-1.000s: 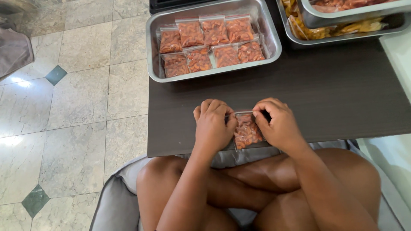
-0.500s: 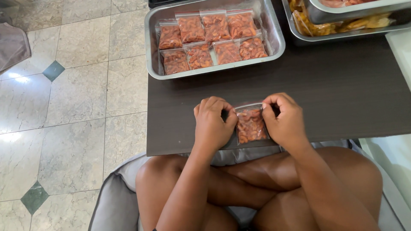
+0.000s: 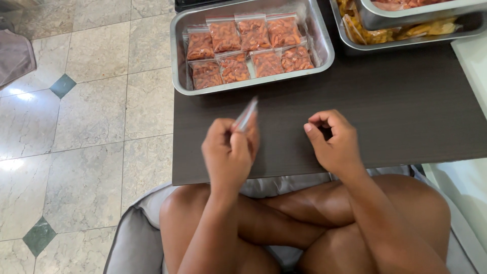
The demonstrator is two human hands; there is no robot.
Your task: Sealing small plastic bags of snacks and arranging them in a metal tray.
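Dark wood-grain table [image 3: 406, 111] serves as the landmark for every position below. Half a second ago both hands pressed one small bag flat near the table's near edge; now the bag is lifted off the surface and only one hand has it.

Left of the table: pale stone floor tiles [image 3: 91, 111] with small green insets, wide and open along the table's left edge.

Left hand [image 3: 228, 155]: raised above the table's near-left area, fingers closed together and pinching the small clear bag [image 3: 247, 115]. The bag stands edge-on and is motion-blurred, so it shows only as a thin pale strip with a reddish tint; its contents cannot be made out.

Right hand [image 3: 332, 142]: over the table's near edge, well apart from the bag, fingers curled loosely inward, holding nothing.

Between and beyond the hands the tabletop is bare up to the steel tray [image 3: 177, 56] at the far-left edge, which holds two rows of filled bags [image 3: 248, 48] with orange-red contents. A second tray [image 3: 355, 45] sits at the far-right edge, with yellowish packets inside.
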